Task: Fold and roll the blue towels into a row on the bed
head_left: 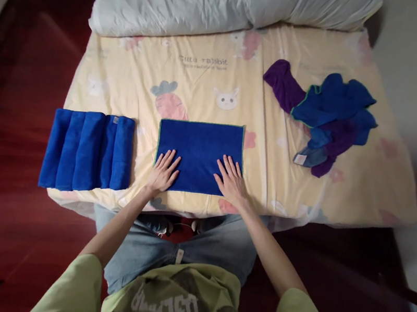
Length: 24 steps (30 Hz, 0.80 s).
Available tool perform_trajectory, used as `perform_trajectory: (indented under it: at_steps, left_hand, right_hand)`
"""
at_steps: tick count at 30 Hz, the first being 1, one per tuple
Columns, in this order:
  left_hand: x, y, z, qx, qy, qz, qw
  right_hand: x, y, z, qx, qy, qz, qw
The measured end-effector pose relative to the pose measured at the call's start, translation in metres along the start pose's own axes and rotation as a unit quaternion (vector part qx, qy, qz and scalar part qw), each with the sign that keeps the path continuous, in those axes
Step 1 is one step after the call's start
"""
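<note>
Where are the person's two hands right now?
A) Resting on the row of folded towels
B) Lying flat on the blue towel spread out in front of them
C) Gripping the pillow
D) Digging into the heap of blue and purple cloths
B: the left hand and the right hand lie palm-down on the near edge of the spread blue towel.

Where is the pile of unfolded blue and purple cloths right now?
In the head view, the pile of cloths lies crumpled on the bed sheet, on the right side, beyond the right hand.
</note>
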State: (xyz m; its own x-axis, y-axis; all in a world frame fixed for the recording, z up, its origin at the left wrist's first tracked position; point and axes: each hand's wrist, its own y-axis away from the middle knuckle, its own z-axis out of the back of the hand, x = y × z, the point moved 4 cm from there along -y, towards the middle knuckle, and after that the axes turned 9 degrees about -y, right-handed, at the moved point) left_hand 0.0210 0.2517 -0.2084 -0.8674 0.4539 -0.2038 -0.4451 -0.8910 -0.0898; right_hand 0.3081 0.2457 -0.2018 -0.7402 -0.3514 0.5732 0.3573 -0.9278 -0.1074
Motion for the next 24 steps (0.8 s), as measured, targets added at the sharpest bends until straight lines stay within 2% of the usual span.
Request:
perform_trajectory:
  at_steps: [4, 7, 9, 12, 15, 20, 24]
  left_hand:
    - [0.008, 0.023, 0.007, 0.003, 0.023, -0.062, 0.998]
    - [0.014, 0.054, 0.012, 0.004, 0.046, -0.101, 0.994]
    - [0.020, 0.077, 0.015, -0.003, 0.061, -0.096, 0.993]
    - [0.030, 0.102, 0.017, -0.022, 0.070, -0.050, 0.996]
    - [0.032, 0.105, 0.018, -0.027, 0.069, -0.009, 0.997]
    - [0.028, 0.091, 0.025, -0.048, 0.087, 0.030, 0.995]
    - [0.034, 0.101, 0.033, -0.074, 0.129, 0.023, 0.989]
  right_hand:
    - [-0.008, 0.020, 0.009, 0.000, -0.029, 0.048, 0.998]
    - [-0.020, 0.048, 0.017, 0.000, -0.057, 0.097, 0.994]
    - [-0.031, 0.070, 0.022, -0.014, -0.078, 0.107, 0.991]
    - [-0.046, 0.093, 0.028, -0.048, -0.097, 0.081, 0.991]
    - [-0.051, 0.096, 0.026, -0.060, -0.095, 0.042, 0.993]
    - [-0.045, 0.085, 0.025, -0.082, -0.122, 0.024, 0.989]
    - [-0.044, 0.095, 0.034, -0.104, -0.161, 0.010, 0.981]
